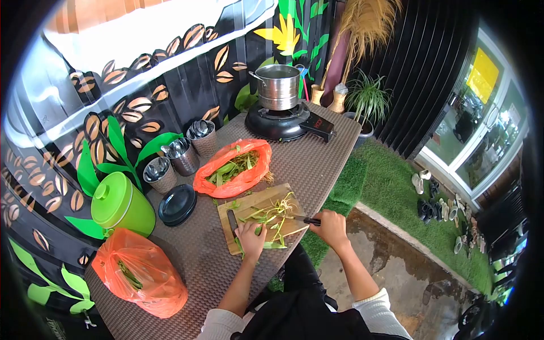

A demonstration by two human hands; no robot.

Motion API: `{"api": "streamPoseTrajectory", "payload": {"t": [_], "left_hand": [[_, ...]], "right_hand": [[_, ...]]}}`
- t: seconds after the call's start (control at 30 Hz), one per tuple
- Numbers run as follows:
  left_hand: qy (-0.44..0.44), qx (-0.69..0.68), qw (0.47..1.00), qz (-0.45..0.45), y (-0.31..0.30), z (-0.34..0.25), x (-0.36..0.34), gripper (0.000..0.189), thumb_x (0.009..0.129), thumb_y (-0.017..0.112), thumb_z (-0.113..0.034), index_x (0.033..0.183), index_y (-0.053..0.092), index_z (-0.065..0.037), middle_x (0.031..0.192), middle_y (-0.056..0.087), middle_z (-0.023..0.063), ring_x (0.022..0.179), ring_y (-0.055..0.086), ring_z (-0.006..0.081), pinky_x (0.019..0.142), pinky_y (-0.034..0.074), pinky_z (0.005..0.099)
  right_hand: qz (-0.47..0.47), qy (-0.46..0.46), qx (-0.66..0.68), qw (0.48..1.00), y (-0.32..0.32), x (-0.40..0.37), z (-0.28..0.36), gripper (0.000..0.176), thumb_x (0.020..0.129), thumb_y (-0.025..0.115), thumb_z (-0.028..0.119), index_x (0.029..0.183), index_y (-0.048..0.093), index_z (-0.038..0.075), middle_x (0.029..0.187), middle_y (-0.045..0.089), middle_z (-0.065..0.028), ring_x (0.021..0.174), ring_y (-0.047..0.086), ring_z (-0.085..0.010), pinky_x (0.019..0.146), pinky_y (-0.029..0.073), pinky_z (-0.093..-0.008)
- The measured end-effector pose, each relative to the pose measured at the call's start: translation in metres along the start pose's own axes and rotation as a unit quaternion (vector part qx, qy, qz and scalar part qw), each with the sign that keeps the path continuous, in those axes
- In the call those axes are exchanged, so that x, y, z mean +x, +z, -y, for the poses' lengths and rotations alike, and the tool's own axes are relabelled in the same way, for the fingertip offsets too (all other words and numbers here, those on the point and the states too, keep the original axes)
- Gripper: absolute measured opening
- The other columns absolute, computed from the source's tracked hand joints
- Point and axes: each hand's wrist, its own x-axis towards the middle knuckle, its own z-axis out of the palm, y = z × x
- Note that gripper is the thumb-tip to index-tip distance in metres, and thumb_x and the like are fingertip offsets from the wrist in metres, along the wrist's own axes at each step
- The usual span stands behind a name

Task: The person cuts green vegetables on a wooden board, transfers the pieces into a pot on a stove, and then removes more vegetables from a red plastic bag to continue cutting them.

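A wooden cutting board lies near the table's front edge, with green stems and pale roots spread over it. My right hand is closed round the black handle of a knife, whose blade points left over the board by the roots. On the board's lower left part, my left hand presses down on green leaves and stems, its fingers bent and close together. An open orange plastic bag full of greens sits just behind the board.
A steel pot stands on a black portable stove at the back. Cutlery cups, black plates, a green lidded container and a tied orange bag are on the left. Shoes lie on green turf.
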Motion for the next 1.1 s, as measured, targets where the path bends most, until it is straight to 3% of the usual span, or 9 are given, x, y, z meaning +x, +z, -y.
{"api": "streamPoseTrajectory", "payload": {"t": [0.3, 0.7, 0.97, 1.1], "left_hand": [[0.012, -0.005, 1.0, -0.004, -0.003, -0.001, 0.001, 0.015, 0.075, 0.074, -0.021, 0.078, 0.065, -0.009, 0.082, 0.06, 0.0023, 0.089, 0.052, 0.0229, 0.082, 0.034, 0.0373], [-0.076, -0.037, 0.996, 0.002, -0.008, -0.002, 0.006, 0.016, 0.077, 0.076, -0.023, 0.082, 0.067, -0.011, 0.084, 0.063, -0.0004, 0.09, 0.052, 0.0205, 0.084, 0.032, 0.0364], [-0.011, 0.009, 0.999, 0.051, -0.002, 0.007, 0.003, 0.017, 0.078, 0.072, -0.027, 0.091, 0.071, -0.016, 0.085, 0.06, 0.0007, 0.091, 0.052, 0.0204, 0.084, 0.032, 0.0366], [-0.016, -0.004, 0.999, 0.045, -0.003, 0.008, 0.003, 0.016, 0.077, 0.073, -0.027, 0.088, 0.072, -0.016, 0.085, 0.061, 0.0005, 0.091, 0.053, 0.0206, 0.083, 0.032, 0.037]], "right_hand": [[-0.015, 0.018, -0.04, 0.999, -0.001, 0.004, 0.008, 0.021, 0.07, 0.071, 0.027, 0.08, 0.073, 0.008, 0.073, 0.066, -0.0131, 0.069, 0.066, -0.0284, 0.064, 0.053, -0.0397], [-0.037, 0.024, 0.025, 0.999, 0.005, -0.018, 0.006, 0.021, 0.072, 0.073, 0.027, 0.085, 0.074, 0.01, 0.075, 0.063, -0.0103, 0.07, 0.065, -0.0281, 0.065, 0.052, -0.0404], [-0.064, 0.013, 0.054, 0.996, 0.005, -0.003, 0.01, 0.024, 0.071, 0.071, 0.029, 0.085, 0.074, 0.01, 0.078, 0.066, -0.0082, 0.069, 0.066, -0.0275, 0.065, 0.053, -0.0402], [-0.005, -0.003, 0.043, 0.999, 0.002, 0.008, 0.004, 0.025, 0.068, 0.072, 0.03, 0.084, 0.075, 0.011, 0.076, 0.068, -0.0091, 0.07, 0.067, -0.0275, 0.067, 0.054, -0.0396]]}}
